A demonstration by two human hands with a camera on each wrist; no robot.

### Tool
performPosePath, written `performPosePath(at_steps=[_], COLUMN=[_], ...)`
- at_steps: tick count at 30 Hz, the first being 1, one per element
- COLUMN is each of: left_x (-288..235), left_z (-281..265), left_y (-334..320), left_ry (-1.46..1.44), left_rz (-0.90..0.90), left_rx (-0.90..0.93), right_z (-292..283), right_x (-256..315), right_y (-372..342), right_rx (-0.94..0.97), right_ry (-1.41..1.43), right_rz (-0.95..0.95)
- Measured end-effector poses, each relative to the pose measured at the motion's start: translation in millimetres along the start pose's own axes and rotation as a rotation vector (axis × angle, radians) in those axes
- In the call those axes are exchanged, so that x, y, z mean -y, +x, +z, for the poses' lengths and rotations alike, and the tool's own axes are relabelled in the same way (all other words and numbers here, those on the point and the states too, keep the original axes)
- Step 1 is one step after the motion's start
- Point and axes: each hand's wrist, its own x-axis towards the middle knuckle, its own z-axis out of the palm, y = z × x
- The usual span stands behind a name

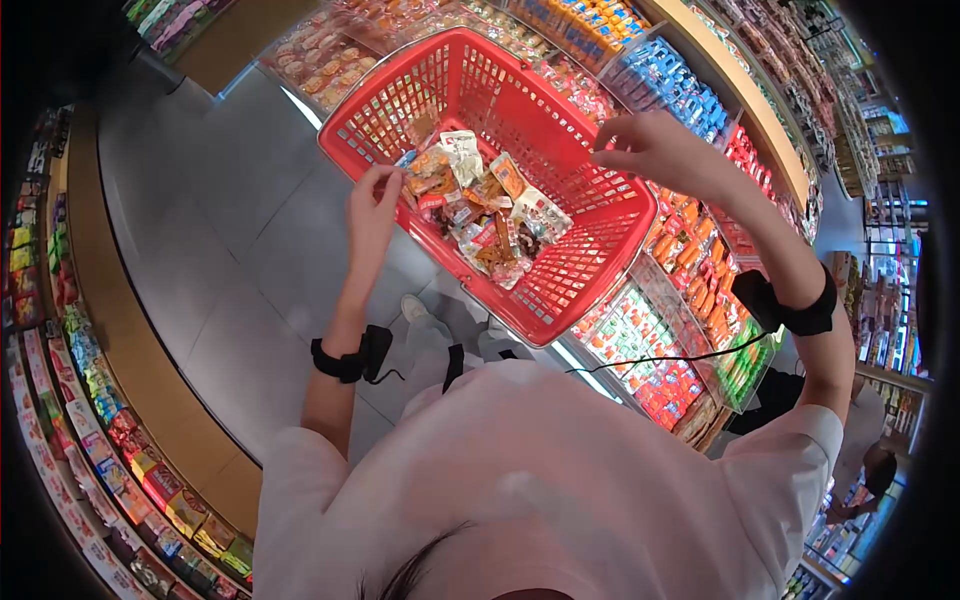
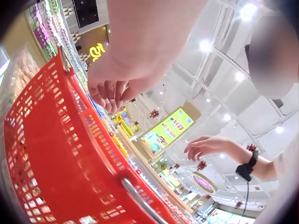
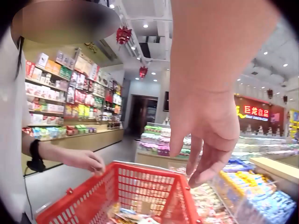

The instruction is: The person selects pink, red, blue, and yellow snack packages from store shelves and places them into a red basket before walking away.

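The left hand (image 1: 374,208) is hanging by the near edge of the red basket (image 1: 525,105), fingers loosely bent and visibly holding nothing. The right hand (image 1: 660,155) is hovering over the far edge by the right corner, fingers relaxed, slightly parted and empty. Wrapped snacks (image 1: 490,225) are lying heaped inside the basket. Blue packets (image 1: 665,80) are lying beyond the far edge.

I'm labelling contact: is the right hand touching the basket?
Apart: the left wrist view shows background in a clear gap between the right hand and basket.
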Motion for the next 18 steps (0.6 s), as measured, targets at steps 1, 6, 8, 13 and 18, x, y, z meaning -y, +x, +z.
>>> performPosePath(at_steps=[1,6,8,13,18], left_x=[2,9,23,32,38], left_z=[-9,-33,-32,-25,-20], left_y=[12,60,84,106,104], left_ry=[0.016,0.104,0.176,0.496,0.513], left_rz=[0.023,0.140,0.206,0.237,0.191], left_rx=[-0.024,-0.095,-0.102,-0.184,-0.281], right_z=[9,61,94,171,231], right_x=[23,115,122,96,56], right_y=[16,115,161,239,283], right_rx=[-0.017,-0.095,-0.130,-0.241,-0.056], right_ry=[-0.021,0.039,0.043,-0.025,-0.092], right_rz=[-0.095,-0.230,-0.205,-0.074,0.089])
